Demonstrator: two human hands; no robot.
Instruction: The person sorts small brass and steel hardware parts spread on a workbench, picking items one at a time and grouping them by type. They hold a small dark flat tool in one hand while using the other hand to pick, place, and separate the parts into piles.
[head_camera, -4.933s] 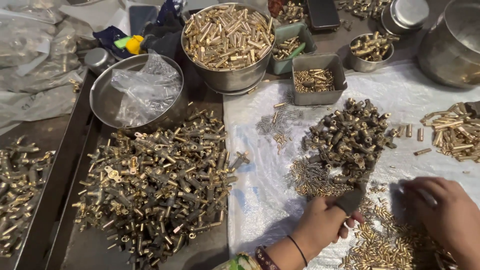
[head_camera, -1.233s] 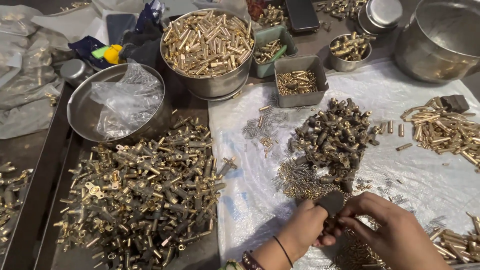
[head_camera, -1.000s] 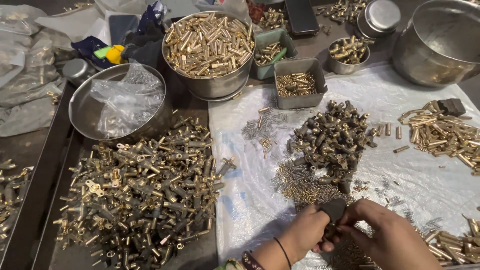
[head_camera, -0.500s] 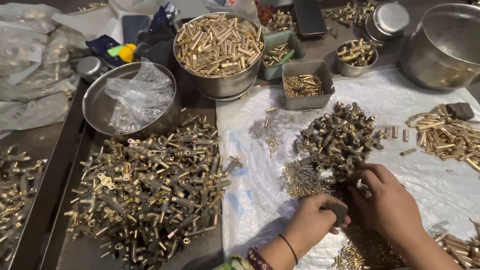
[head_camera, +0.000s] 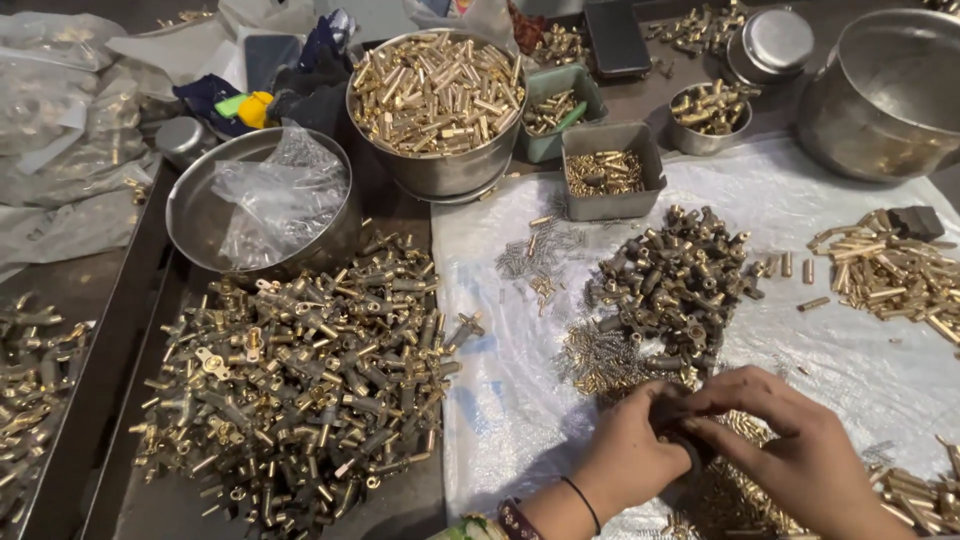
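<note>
Hands first: left hand (head_camera: 635, 455) and right hand (head_camera: 800, 450) meet at 6 o'clock, fingers of both pinched on one small dark part (head_camera: 682, 432), held over the white sheet (head_camera: 500, 400) so drops stay put. Just past it, at 12, sits the heap of dark fittings (head_camera: 675, 275). At 9 the brass tee fittings (head_camera: 300, 370) fill a tray. Far back, at 11, a steel bowl of brass tubes (head_camera: 435, 85).
</note>
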